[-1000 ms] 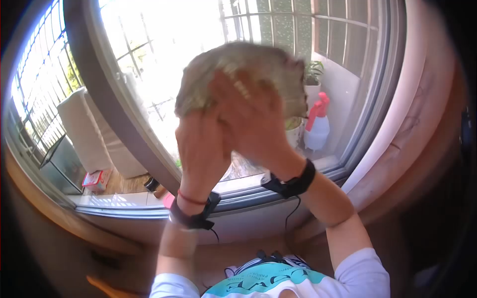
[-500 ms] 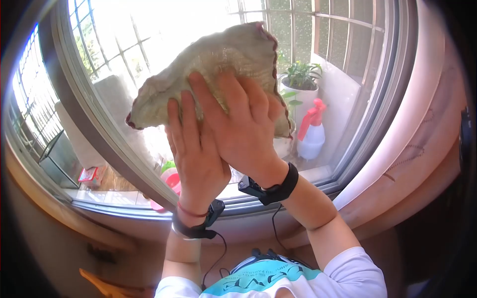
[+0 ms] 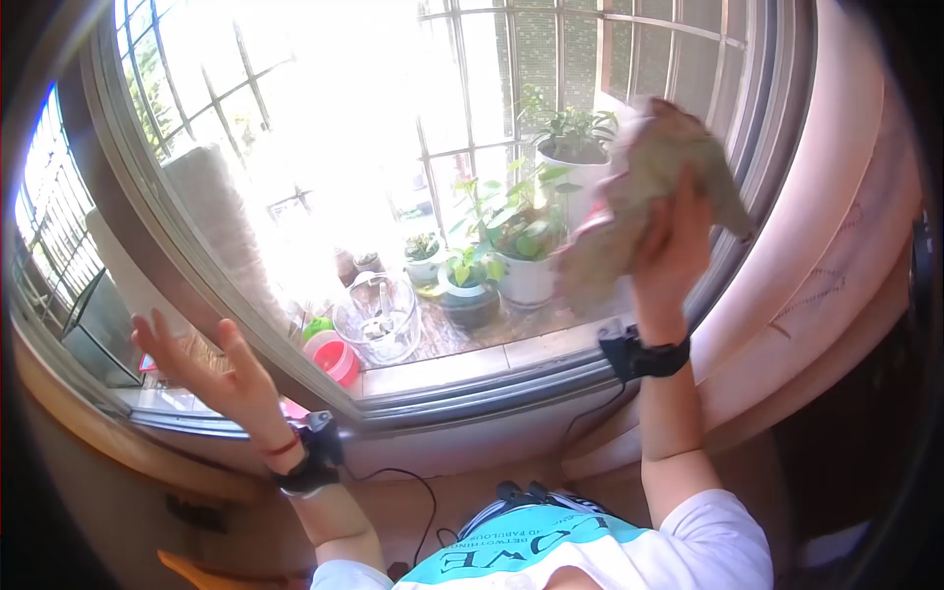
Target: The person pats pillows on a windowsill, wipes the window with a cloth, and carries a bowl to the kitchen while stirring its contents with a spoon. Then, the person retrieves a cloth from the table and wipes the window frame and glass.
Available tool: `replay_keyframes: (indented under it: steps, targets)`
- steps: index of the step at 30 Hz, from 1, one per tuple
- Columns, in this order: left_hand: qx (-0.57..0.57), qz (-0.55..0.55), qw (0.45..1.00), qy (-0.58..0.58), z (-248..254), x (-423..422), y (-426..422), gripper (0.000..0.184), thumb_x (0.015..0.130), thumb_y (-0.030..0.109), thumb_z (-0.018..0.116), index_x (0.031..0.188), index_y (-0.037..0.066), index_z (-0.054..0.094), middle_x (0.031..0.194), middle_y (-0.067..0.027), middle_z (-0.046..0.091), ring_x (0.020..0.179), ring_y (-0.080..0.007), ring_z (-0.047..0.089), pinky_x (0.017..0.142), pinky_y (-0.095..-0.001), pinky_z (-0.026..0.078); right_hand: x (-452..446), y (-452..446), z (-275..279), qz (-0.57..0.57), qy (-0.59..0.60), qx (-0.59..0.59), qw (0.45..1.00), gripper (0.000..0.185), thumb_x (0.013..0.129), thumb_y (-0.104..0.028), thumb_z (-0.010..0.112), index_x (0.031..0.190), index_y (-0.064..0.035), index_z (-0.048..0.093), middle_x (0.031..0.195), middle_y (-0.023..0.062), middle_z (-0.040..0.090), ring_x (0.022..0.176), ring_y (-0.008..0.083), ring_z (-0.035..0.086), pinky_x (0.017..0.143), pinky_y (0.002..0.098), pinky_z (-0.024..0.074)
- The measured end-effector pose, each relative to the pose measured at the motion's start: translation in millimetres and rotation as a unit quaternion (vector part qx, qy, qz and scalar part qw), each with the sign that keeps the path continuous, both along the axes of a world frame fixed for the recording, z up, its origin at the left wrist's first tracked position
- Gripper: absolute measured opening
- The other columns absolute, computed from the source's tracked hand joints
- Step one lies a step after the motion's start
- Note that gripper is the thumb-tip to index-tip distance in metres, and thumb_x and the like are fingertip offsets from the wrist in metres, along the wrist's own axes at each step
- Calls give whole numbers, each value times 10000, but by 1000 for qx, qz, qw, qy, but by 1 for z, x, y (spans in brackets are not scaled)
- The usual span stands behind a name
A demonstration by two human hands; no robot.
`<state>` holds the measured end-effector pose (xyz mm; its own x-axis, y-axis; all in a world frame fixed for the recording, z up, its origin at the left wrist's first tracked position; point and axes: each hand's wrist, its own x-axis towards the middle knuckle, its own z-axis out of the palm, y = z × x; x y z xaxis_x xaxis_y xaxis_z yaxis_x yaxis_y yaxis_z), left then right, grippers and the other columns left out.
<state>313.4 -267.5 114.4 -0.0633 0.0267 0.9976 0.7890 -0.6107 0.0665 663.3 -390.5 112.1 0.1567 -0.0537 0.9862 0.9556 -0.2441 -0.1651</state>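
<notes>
A pale greenish-beige cleaning cloth [image 3: 629,182] with a dark reddish edge is spread over the right side of the window pane [image 3: 344,118], slightly blurred by motion. My right hand [image 3: 674,246] presses on it from the room side, its fingers lying over the fabric. Away to the left, my left hand [image 3: 221,379] is open and holds nothing, its fingers spread in front of the window's left frame post [image 3: 221,265]. Each wrist wears a black strap with a small device, such as the right wristband [image 3: 649,354].
Behind the glass stand several potted plants [image 3: 526,280], a clear plastic container [image 3: 379,320], a pink bowl [image 3: 336,362] and metal bars [image 3: 511,88]. A pinkish curtain [image 3: 836,246] hangs at the right. The window track [image 3: 472,398] runs along the bottom.
Both hands were together on the cloth near the pane's middle. The right hand has carried the cloth rightward; the left has let go and moved down and left. Plants behind are now uncovered.
</notes>
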Motion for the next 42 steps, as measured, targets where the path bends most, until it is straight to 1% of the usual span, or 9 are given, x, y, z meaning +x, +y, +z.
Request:
replay_keyframes:
  steps: [4,5,7,10,16,19,23,33,42]
  targets:
    - [-59,11,997,-48,-8,2,19,580,885,303,479,1326,-7,264,1370,-190,267,1282,-327,236,1036,-429,207,21,7,-11,-15,47,65,997,365,841,-56,500,1204,-31,476,870,150,556,715,294,582,566,338,474]
    - [-83,-44,994,-60,-12,6,27,591,893,326,453,1335,-8,246,1365,-210,264,1285,-341,229,1035,-426,207,15,15,-23,300,123,109,940,372,869,-170,437,1225,-64,449,1009,120,503,866,269,521,719,362,407]
    - [-43,-12,998,-41,-13,10,34,597,908,340,412,1341,-20,216,1350,-229,271,1267,-355,252,1025,-418,223,6,49,-56,801,220,160,533,441,924,-396,312,1266,-130,395,1285,59,397,1168,218,400,1026,409,275]
    - [-34,-4,998,-51,-15,11,36,582,911,335,398,1337,-22,225,1334,-232,289,1237,-358,292,1011,-423,244,-99,63,-8,140,-81,-59,985,480,836,-227,455,1293,-95,391,1215,70,486,1050,235,502,780,395,455]
    - [-167,-287,939,-92,-3,11,37,545,928,330,395,1349,28,228,1329,-127,321,1209,-211,343,1009,-359,279,-203,98,2,-1,-345,-205,916,447,735,-101,519,1179,-49,522,1138,113,536,984,173,545,722,291,469]
    - [-94,-631,667,-385,-16,28,35,595,849,382,519,1295,40,325,1198,-107,445,1066,-255,455,978,-396,349,-208,123,-9,3,-398,-252,882,424,800,-141,484,1223,-107,490,1160,97,515,1065,181,511,730,272,500]
    - [-60,-2,997,-44,-16,10,32,533,914,296,418,1325,-6,262,1198,-207,386,1099,-341,378,921,-432,331,-152,75,10,-20,-260,-135,956,498,745,-165,546,1238,-204,485,852,-21,508,625,81,499,452,267,458]
    - [-62,20,995,-81,-16,19,31,528,940,299,343,1332,-37,229,1291,-227,339,1150,-356,358,982,-404,271,116,-8,-63,20,9,-18,1000,315,844,-87,474,1140,21,466,1039,95,579,895,195,577,801,302,458]
    - [-68,30,995,-60,-19,17,28,515,948,288,311,1321,-57,231,1302,-258,314,1188,-362,325,999,-417,244,-63,32,-29,64,-45,-44,996,539,652,-98,596,1188,-111,539,929,91,539,681,209,565,559,301,474]
